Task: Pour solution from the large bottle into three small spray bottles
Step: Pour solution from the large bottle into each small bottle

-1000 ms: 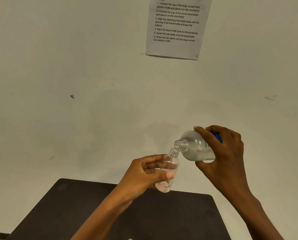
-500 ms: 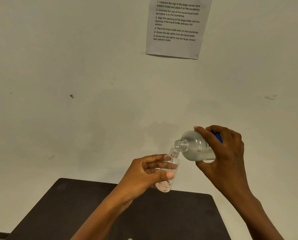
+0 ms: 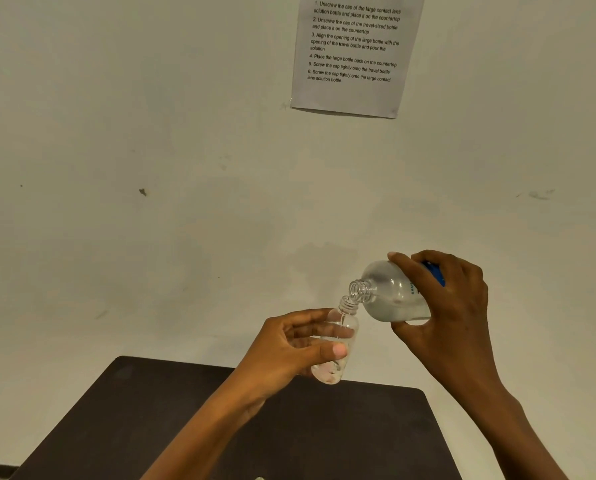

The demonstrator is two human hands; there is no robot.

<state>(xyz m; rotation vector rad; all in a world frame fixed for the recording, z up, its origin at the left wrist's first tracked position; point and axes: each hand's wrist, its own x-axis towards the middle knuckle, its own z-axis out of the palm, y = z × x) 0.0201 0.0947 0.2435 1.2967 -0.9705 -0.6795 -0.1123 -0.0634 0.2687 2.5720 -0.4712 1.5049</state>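
Note:
My right hand grips the large clear bottle, which has a blue label and no cap. The bottle is tipped to the left, its open neck just above the mouth of a small clear bottle. My left hand holds that small bottle nearly upright, fingers and thumb curled round its body. Both bottles are held in the air above the far edge of the dark table. Clear liquid lies along the lower side of the large bottle. No other small bottles or caps are in view.
A pale wall fills the background. A printed instruction sheet hangs on it at the top. A small pale thing peeks in at the bottom edge of the table.
Almost nothing differs. Both hands hold the same pose with the large bottle tipped over the small one.

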